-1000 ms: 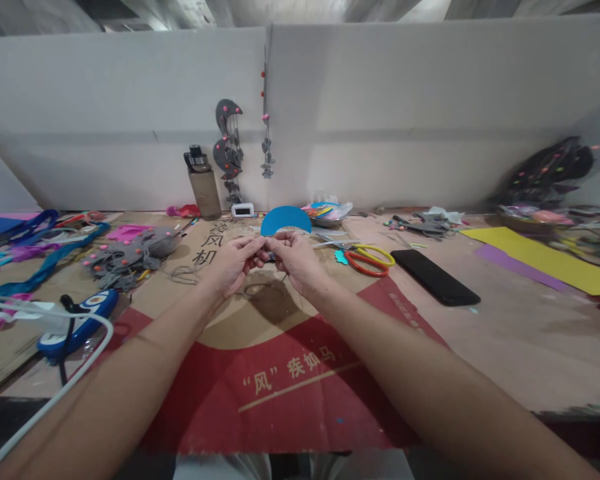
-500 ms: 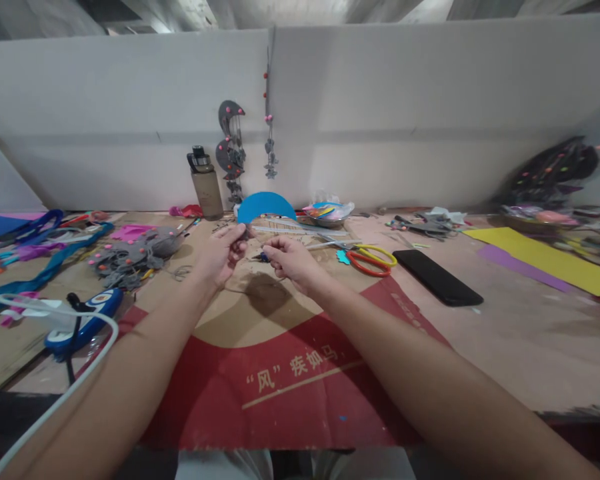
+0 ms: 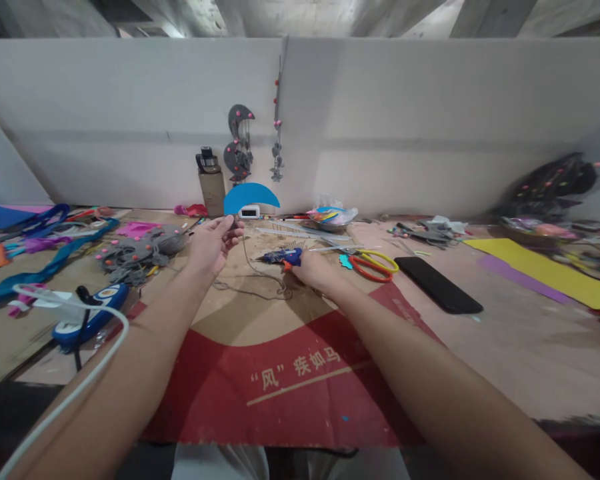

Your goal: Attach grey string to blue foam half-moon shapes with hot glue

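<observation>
My left hand (image 3: 211, 245) pinches a blue crescent-shaped sheet (image 3: 253, 193) by its lower left end, fingers closed, holding it raised above the work surface. From those fingertips a thin grey cord (image 3: 249, 257) hangs and trails in loose curves over the cardboard (image 3: 250, 320). My right hand (image 3: 314, 270) is closed around the back of a blue glue gun (image 3: 283, 256) with an orange trigger. Its dark nozzle points left, below the crescent. Part of the glue gun's grip is hidden by my fingers.
Scissors with yellow and orange handles (image 3: 375, 265) and a black phone (image 3: 437, 285) lie to the right. Behind stand a bottle (image 3: 211, 183) and a bowl of scraps (image 3: 333, 217). Grey felt pieces (image 3: 135, 257) and a blue power strip (image 3: 93, 317) are at left.
My right hand has moved right and down from beside my left hand and now grips the glue gun. The blue crescent has tilted and shifted slightly left; the cord now hangs down.
</observation>
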`<move>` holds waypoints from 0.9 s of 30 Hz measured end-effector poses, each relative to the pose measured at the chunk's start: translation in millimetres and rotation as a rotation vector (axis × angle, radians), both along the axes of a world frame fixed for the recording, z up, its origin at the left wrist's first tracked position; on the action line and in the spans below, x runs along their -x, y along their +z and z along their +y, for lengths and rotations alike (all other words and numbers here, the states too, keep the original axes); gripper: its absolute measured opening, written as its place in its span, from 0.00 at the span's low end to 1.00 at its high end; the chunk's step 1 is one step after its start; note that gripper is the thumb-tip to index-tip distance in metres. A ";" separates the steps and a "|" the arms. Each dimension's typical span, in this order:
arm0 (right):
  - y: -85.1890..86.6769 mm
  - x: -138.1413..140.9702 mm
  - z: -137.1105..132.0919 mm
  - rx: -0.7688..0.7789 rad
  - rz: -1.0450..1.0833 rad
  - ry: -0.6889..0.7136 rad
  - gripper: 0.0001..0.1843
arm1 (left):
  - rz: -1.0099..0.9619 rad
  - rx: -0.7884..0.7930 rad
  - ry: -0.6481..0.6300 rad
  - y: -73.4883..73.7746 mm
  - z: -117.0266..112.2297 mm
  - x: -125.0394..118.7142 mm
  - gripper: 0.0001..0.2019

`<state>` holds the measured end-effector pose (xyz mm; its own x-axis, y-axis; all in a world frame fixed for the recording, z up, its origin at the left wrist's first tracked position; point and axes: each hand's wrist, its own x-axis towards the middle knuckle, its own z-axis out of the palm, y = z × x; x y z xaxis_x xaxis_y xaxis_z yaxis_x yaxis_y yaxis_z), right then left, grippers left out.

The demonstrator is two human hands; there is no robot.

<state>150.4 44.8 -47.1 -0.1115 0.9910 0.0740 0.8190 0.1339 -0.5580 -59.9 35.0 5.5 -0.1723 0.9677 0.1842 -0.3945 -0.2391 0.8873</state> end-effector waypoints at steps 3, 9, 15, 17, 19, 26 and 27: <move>0.9 -1.3 2.9 0.048 -0.012 -0.017 0.10 | -0.001 -0.008 0.008 -0.8 0.2 0.2 0.04; 1.0 -3.6 5.8 0.000 0.001 -0.066 0.13 | -0.023 -0.010 0.063 -0.8 3.4 6.5 0.04; -1.5 -2.8 7.8 -0.024 0.103 -0.103 0.12 | -0.023 -0.022 0.076 -2.5 5.0 8.4 0.04; 0.2 -3.7 8.5 0.099 0.150 -0.114 0.10 | -0.015 -0.029 0.078 -3.3 5.3 8.0 0.03; 2.3 -4.7 8.4 0.186 0.197 -0.096 0.10 | 0.002 -0.035 0.073 -3.9 5.5 7.4 0.04; 7.9 -0.4 3.2 0.236 0.391 -0.079 0.07 | 0.060 -0.060 0.060 -7.4 7.7 8.4 0.05; 9.3 1.6 2.0 0.213 0.429 -0.088 0.08 | 0.067 -0.063 0.067 -8.7 8.6 9.4 0.05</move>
<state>148.8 46.8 -37.8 -0.0307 0.9934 -0.1109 0.5118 -0.0797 -0.8554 -69.3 43.6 -3.1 -0.2219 0.9404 0.2576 -0.3161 -0.3193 0.8934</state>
